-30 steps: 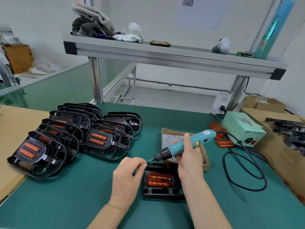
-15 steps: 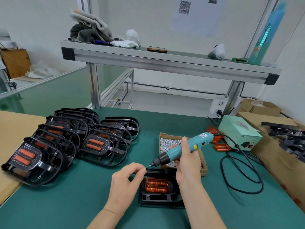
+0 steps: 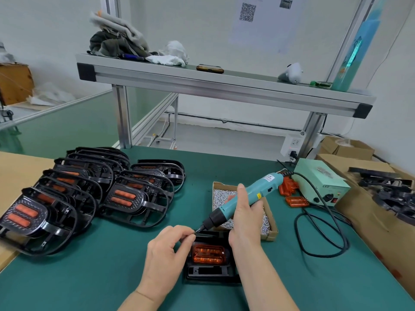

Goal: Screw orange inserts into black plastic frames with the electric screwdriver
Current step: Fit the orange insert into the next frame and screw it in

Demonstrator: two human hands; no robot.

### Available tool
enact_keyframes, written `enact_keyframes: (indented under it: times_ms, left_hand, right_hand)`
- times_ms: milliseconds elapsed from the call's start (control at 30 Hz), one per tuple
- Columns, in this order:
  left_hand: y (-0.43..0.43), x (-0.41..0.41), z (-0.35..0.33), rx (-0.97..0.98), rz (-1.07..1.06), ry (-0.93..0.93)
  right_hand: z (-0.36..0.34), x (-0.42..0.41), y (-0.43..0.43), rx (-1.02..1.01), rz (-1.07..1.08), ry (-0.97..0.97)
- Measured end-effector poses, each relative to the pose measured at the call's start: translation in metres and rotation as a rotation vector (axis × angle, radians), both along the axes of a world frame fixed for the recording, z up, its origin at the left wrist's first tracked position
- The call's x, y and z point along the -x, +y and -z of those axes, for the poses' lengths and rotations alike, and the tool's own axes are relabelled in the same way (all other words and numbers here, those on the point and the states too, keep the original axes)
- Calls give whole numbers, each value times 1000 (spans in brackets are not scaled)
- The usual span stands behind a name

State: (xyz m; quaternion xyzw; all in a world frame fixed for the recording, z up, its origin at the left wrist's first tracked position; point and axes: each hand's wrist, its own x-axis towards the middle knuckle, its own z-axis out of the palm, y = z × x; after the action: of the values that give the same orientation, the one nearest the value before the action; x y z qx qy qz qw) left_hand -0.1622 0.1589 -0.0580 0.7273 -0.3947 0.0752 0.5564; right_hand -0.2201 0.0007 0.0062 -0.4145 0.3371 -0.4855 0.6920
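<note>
Orange insert (image 3: 208, 253) seated in black plastic frame (image 3: 208, 271), flat on green mat (image 3: 89, 277) at front centre, between the two hands.

Far left: cardboard sheet (image 3: 13, 173) on the bench, with the edge of the stack overlapping it. Stacked frames (image 3: 56, 209) shingled in two rows, each leaning on the next, orange bars facing up, well apart from the working frame.

Next, left hand (image 3: 166, 254) over the frame's top left corner. Thumb and forefinger pinched round the bit tip of the electric screwdriver (image 3: 253, 193), other fingers curled under. Anything between the fingertips too small to tell.

Screwdriver tilted, bit down-left, teal body up-right, tip just above the frame's far edge. Right hand (image 3: 244, 223) wrapped round the teal barrel, thumb up along it, wrist covering the frame's right side.

Behind the right hand: cardboard tray of screws (image 3: 269, 235), very near the frame's far edge; touching or not, cannot tell.

Further right: loose orange inserts (image 3: 296, 201) just beside pale green power supply (image 3: 318, 178). Black cable (image 3: 323, 255) looping over the mat and up to the screwdriver's rear end.

Far right: brown cartons (image 3: 370, 221) with more black frames (image 3: 393, 194) piled on top.

Overhead, spanning the bench: aluminium shelf (image 3: 202, 84) with bundled cloths at its left and a phone near the middle.
</note>
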Motion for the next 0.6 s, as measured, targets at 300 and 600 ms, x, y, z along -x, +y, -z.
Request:
enact_keyframes:
  times_ms: [300,600]
  left_hand:
    - [-2,0,3,-57,-7,48]
    - [-2,0,3,-52,1,94]
  right_hand:
    - [-1,-6,-1,4,-9,0]
    - [-5,-15,3,20,-45,-2]
